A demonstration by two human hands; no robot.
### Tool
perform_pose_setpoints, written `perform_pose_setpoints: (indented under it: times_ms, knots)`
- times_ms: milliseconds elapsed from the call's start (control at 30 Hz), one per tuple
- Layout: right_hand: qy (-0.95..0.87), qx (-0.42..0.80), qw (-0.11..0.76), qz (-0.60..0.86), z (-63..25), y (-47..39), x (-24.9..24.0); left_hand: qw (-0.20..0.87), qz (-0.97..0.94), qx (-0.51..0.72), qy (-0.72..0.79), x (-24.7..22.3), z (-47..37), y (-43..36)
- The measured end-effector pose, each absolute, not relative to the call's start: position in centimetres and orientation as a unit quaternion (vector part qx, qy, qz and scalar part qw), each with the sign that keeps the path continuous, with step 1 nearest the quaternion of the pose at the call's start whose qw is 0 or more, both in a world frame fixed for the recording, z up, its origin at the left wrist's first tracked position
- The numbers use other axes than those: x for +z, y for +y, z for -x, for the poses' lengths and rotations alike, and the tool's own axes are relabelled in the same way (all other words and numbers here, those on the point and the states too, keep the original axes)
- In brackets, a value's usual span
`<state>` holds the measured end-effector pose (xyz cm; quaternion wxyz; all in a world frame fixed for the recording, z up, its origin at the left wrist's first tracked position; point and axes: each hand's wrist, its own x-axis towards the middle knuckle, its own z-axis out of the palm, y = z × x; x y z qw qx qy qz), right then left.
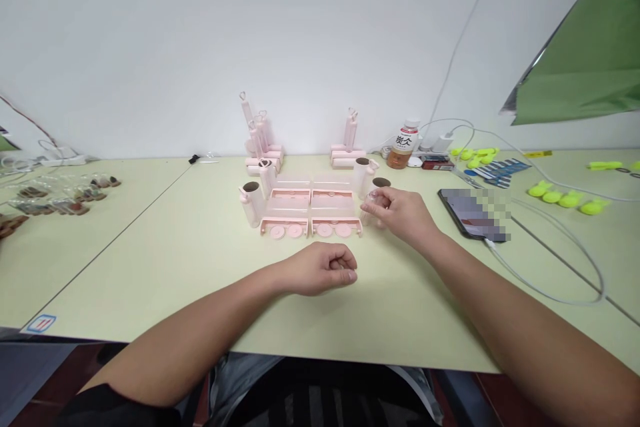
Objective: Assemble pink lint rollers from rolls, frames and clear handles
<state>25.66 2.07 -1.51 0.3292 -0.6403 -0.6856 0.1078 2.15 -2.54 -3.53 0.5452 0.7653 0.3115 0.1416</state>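
Right hand (pixel 403 210) had its fingers bent in against the front-right pale roller (pixel 370 219), which stood upright on the surface (pixel 200 247) beside the pink cases (pixel 336 221), but I couldn't tell if it actually had a grip. Left hand (pixel 317 270) was just loosely curled, half open, nothing visible in it.

From my end I count four pink discs (pixel 278 231), four pink trays (pixel 286 221), four upright rolls (pixel 253 206), one bottle (pixel 401 143), one phone (pixel 470 215). Back-left pink sticks (pixel 256 141) overlap; perhaps four.
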Motion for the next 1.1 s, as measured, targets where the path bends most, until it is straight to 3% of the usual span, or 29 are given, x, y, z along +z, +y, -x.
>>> perform_pose_setpoints:
  times_ms: [167, 367, 467, 567, 700, 767, 1100]
  knots:
    - [-0.636, 0.050, 0.398, 0.659, -27.1, 0.7, 0.5, 0.541, -0.768, 0.134, 0.316, -3.2, -2.2, -2.6]
    - [-0.681, 0.150, 0.168, 0.697, -29.0, 1.7, -0.2, 0.536, -0.770, 0.131, 0.320, -3.1, -2.1, -2.6]
    - [-0.712, 0.167, 0.139, 0.668, -29.2, 2.1, -1.0, 0.531, -0.775, 0.130, 0.317, -3.1, -2.1, -2.5]
    - [-0.706, 0.149, 0.197, 0.663, -29.0, 1.7, -0.5, 0.528, -0.777, 0.129, 0.318, -2.9, -2.1, -2.5]
    - [-0.642, 0.120, 0.436, 0.620, -28.2, 0.7, 0.7, 0.530, -0.775, 0.126, 0.321, -2.8, -2.1, -2.6]
    - [-0.628, 0.105, 0.500, 0.588, -27.5, 0.5, 0.7, 0.530, -0.775, 0.128, 0.319, -2.9, -2.1, -2.5]
    - [-0.649, 0.094, 0.500, 0.565, -26.1, 2.1, -0.6, 0.524, -0.780, 0.140, 0.313, -3.6, -2.1, -2.3]
